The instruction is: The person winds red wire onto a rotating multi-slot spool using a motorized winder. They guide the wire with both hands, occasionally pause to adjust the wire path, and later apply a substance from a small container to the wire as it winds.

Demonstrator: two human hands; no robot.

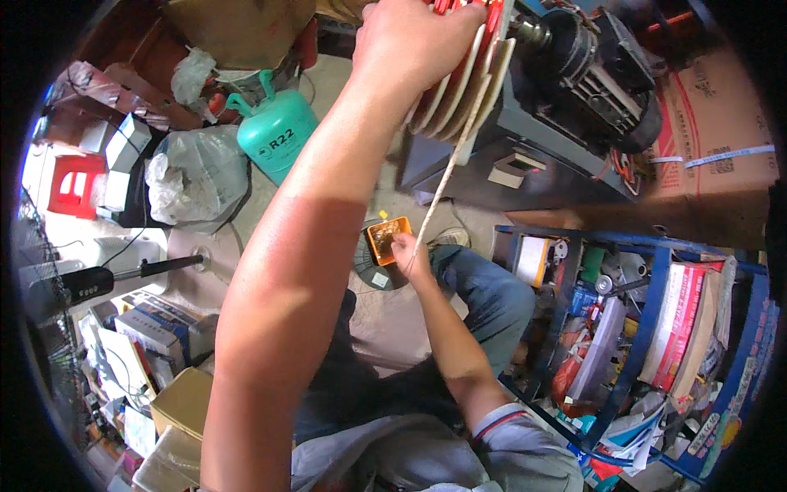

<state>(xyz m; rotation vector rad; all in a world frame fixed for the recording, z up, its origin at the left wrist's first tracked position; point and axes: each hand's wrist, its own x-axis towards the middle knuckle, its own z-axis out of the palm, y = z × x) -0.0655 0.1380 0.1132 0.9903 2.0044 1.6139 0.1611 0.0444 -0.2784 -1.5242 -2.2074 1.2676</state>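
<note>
At the top, my left hand grips a winding former with several pale round discs and red strands between them; part of the hand is cut off by the picture's edge. A straight pale cord slants down from the former to my right hand, whose fingers are closed around its lower end. The fingertips of that hand are at the rim of a small orange square container with brownish contents. This container rests on a dark round base on the floor.
A motor-like machine stands on a dark cabinet beside the former. A green refrigerant cylinder and a plastic bag are left of my forearm. A blue metal rack full of parts is at the right; boxes lie lower left.
</note>
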